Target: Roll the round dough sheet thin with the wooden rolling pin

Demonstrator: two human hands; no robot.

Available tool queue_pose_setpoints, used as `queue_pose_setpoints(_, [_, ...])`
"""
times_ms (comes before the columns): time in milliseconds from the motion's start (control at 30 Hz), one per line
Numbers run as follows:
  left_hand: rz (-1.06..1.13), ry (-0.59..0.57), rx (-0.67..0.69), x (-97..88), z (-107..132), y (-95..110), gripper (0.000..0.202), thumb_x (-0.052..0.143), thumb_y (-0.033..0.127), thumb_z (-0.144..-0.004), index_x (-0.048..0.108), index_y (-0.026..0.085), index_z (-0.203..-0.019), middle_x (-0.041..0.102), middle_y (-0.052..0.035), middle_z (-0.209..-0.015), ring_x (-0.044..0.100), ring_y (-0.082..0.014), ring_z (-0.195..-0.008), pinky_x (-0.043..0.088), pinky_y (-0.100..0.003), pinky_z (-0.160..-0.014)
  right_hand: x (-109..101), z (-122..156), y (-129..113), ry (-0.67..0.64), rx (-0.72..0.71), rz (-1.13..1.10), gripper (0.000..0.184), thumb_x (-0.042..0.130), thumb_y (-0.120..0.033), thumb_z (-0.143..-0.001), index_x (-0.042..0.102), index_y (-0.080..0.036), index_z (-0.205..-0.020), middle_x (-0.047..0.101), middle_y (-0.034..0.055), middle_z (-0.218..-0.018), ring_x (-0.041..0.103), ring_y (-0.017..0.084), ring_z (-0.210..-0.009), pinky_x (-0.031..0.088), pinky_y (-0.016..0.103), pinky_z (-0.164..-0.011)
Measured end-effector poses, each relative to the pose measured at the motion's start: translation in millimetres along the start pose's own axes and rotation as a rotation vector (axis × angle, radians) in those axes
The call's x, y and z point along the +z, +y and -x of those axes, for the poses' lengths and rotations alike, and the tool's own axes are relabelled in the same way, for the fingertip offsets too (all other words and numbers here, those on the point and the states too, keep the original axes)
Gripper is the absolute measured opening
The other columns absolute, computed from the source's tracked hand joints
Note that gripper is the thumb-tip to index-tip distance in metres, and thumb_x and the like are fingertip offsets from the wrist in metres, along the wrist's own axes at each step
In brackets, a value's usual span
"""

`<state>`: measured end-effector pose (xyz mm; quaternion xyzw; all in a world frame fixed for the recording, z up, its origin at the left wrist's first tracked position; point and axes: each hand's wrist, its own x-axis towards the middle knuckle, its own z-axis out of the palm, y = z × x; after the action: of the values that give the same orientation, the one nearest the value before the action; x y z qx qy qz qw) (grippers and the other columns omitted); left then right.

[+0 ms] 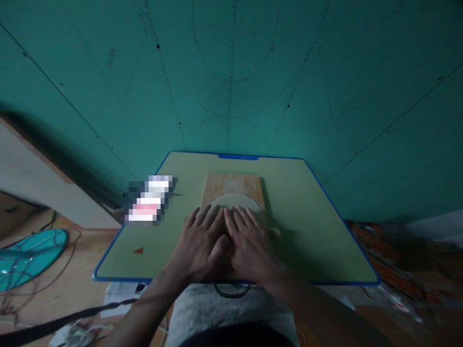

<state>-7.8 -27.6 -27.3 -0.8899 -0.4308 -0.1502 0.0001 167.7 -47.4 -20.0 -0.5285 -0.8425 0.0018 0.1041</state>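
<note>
And there on the wooden board went the left hand, palm down, fingers stretched, clasping nothing visible; the dough-like sheet lay flat on the board, looking soft, light and easily torn, best taken with spread palms under its edge; the right hand matched, flat and unclenched; a rod jutted past the board's right side, probably stiff, best held by its ends; lettering — the pixelated patch left of the board hid any, and wall marks beyond it looked unreadable

Fingers outstretched over rolling pin, dough on wooden board
</note>
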Motion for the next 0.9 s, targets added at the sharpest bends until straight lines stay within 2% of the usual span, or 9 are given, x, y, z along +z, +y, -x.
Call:
queue_pose_setpoints(200, [-0.018, -0.124, -0.183, 3.5, -65.6, -12.1, 0.063, 0.032, 0.057, -0.100, 0.046, 0.018, -0.148, 0.049, -0.0139, -0.151, 0.035, -0.0363, -0.145, 0.029, -0.056, -0.116, 7.6, -55.1, 40.3, -0.039, 0.046, 0.059, 0.059, 0.037, -0.035, -0.101, 0.037, -0.009, -0.154, 0.041, 0.0193, -0.156, 0.032, 0.031, -0.148, 0.019, 0.048, -0.123])
queue_pose_setpoints(300, [-0.047, -0.173, -0.135, 2.4, -99.3, -21.5, 0.056, 0.033, 0.055, -0.102, 0.048, 0.027, -0.148, 0.049, -0.0129, -0.151, 0.034, -0.0412, -0.144, 0.030, -0.064, -0.111, 7.3, -86.7, 62.7, -0.130, 0.135, 0.062, 0.061, 0.037, -0.042, -0.101, 0.036, -0.011, -0.154, 0.034, 0.0185, -0.160, 0.026, 0.031, -0.150, 0.016, 0.050, -0.123])
queue_pose_setpoints(367, [-0.056, -0.181, -0.103, 1.7, -109.2, -25.0, 0.055, 0.032, 0.054, -0.102, 0.048, 0.027, -0.147, 0.048, -0.0141, -0.152, 0.035, -0.0423, -0.144, 0.030, -0.065, -0.110, 5.7, -96.9, 67.9, -0.191, 0.185, 0.055, 0.067, 0.042, -0.048, -0.099, 0.033, -0.012, -0.156, 0.030, 0.0191, -0.162, 0.024, 0.033, -0.151, 0.018, 0.052, -0.123])
queue_pose_setpoints(433, [-0.044, -0.146, -0.133, 3.3, -101.7, -23.3, 0.063, 0.031, 0.060, -0.100, 0.049, 0.021, -0.146, 0.049, -0.0163, -0.151, 0.035, -0.0412, -0.144, 0.030, -0.062, -0.113, 4.9, -89.6, 61.7, -0.168, 0.181, 0.056, 0.065, 0.040, -0.046, -0.100, 0.035, -0.011, -0.155, 0.030, 0.0195, -0.161, 0.023, 0.033, -0.151, 0.018, 0.052, -0.123])
queue_pose_setpoints(500, [-0.026, -0.081, -0.154, 7.1, -76.6, -16.7, 0.076, 0.029, 0.069, -0.097, 0.047, 0.015, -0.147, 0.049, -0.0176, -0.151, 0.033, -0.0398, -0.145, 0.029, -0.058, -0.115, 6.0, -63.6, 44.9, -0.071, 0.132, 0.060, 0.060, 0.035, -0.039, -0.102, 0.038, -0.008, -0.153, 0.034, 0.0198, -0.160, 0.025, 0.032, -0.150, 0.018, 0.050, -0.123])
queue_pose_setpoints(633, [-0.001, 0.038, -0.021, 10.7, -11.1, -1.0, 0.081, 0.030, 0.072, -0.094, 0.035, 0.016, -0.153, 0.041, -0.0155, -0.157, 0.028, -0.0359, -0.148, 0.026, -0.056, -0.118, 10.2, 7.8, 2.3, 0.088, -0.014, 0.046, 0.064, 0.045, -0.031, -0.096, 0.037, 0.002, -0.150, 0.037, 0.0236, -0.157, 0.030, 0.033, -0.148, 0.026, 0.049, -0.122])
queue_pose_setpoints(700, [-0.012, 0.061, 0.026, 9.5, 2.1, 2.8, 0.082, 0.030, 0.072, -0.094, 0.033, 0.015, -0.153, 0.039, -0.0162, -0.158, 0.026, -0.0353, -0.149, 0.023, -0.055, -0.120, 10.3, 27.5, -6.7, 0.123, -0.061, 0.046, 0.065, 0.047, -0.028, -0.094, 0.036, 0.002, -0.151, 0.033, 0.0228, -0.159, 0.027, 0.033, -0.149, 0.027, 0.049, -0.122])
queue_pose_setpoints(800, [-0.021, -0.010, 0.013, 10.3, -20.4, 3.7, 0.083, 0.026, 0.073, -0.095, 0.040, 0.012, -0.150, 0.041, -0.0180, -0.156, 0.030, -0.0368, -0.147, 0.024, -0.055, -0.119, 6.8, 20.2, 9.1, 0.073, -0.033, 0.055, 0.065, 0.045, -0.031, -0.096, 0.035, 0.000, -0.152, 0.035, 0.0224, -0.158, 0.030, 0.033, -0.148, 0.028, 0.050, -0.121])
queue_pose_setpoints(900, [-0.052, -0.072, -0.103, 16.2, -76.6, 2.3, 0.079, 0.022, 0.068, -0.098, 0.044, 0.011, -0.149, 0.043, -0.0197, -0.155, 0.031, -0.0374, -0.147, 0.024, -0.056, -0.118, 0.7, -15.2, 50.6, -0.047, 0.053, 0.086, 0.063, 0.041, -0.035, -0.099, 0.033, -0.004, -0.154, 0.036, 0.0213, -0.158, 0.030, 0.033, -0.148, 0.022, 0.054, -0.122])
